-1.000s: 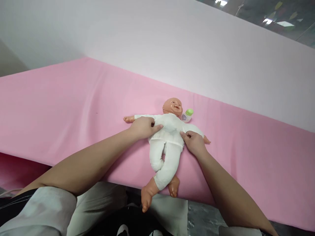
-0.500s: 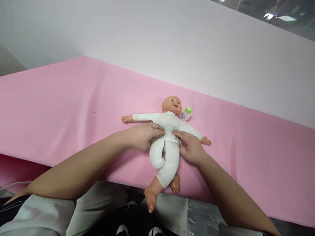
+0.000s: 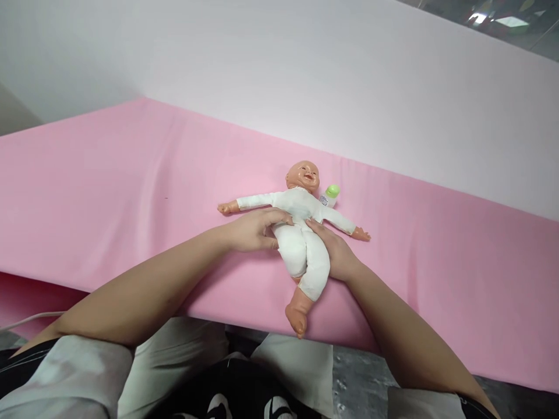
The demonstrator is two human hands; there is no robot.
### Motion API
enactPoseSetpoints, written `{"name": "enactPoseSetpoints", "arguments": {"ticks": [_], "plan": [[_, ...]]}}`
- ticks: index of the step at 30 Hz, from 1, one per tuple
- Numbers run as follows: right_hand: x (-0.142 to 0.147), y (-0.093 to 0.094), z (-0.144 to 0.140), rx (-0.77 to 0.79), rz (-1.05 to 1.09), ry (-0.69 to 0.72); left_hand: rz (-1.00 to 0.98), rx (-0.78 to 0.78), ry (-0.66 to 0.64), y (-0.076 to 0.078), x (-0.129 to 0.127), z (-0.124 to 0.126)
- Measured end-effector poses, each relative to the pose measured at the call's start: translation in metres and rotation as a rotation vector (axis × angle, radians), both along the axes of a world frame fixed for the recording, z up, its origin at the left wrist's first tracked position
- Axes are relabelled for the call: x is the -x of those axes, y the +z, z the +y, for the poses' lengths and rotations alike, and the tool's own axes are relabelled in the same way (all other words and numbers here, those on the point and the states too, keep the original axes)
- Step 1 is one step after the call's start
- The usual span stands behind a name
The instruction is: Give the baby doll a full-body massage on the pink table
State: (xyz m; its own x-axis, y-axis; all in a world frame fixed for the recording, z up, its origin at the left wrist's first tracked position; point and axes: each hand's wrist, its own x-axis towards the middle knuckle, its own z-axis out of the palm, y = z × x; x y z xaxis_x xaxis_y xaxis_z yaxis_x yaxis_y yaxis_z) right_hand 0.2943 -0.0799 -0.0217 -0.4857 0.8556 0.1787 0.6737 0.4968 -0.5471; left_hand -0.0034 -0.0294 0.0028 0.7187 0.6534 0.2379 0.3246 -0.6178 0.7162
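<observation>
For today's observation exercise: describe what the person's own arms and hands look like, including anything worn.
Both forearms are bare. The left hand and right hand wear no gloves; no rings or watch show. Short pale grey sleeves end near the elbows.

White-clad doll (image 3: pixel 301 233) supine on pink sheet (image 3: pixel 109 192)

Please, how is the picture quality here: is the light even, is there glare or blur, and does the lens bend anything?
Head view: soft, even light with faint shadows under the doll and both hands; a small shine on the doll's forehead; bright ceiling lights flare at the top right corner; the pink sheet edge curves from the wide lens; the left hand and right hand look sharp, without motion blur.
</observation>
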Motion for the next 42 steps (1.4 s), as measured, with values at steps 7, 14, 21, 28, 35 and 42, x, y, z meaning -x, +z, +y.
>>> {"name": "enactPoseSetpoints", "arguments": {"ticks": [7,14,21,28,35,42], "plan": [[0.006,-0.002,-0.005,-0.022,-0.057,-0.015,-0.038,0.169,-0.09,0.004,0.011,0.012],[0.017,-0.011,-0.014,-0.061,-0.137,-0.075,0.061,0.223,-0.168,0.007,0.02,0.016],[0.029,-0.02,-0.021,-0.205,-0.18,-0.041,0.264,0.107,-0.122,0.016,0.019,0.004],[0.034,-0.014,-0.026,-0.25,-0.212,0.116,0.399,-0.015,-0.102,0.043,0.02,-0.024],[0.038,-0.013,-0.024,-0.255,-0.196,0.098,0.391,-0.009,-0.093,0.05,0.027,-0.025],[0.016,-0.006,-0.008,-0.257,0.032,-0.023,0.22,0.148,-0.159,0.044,0.051,0.013]]}}
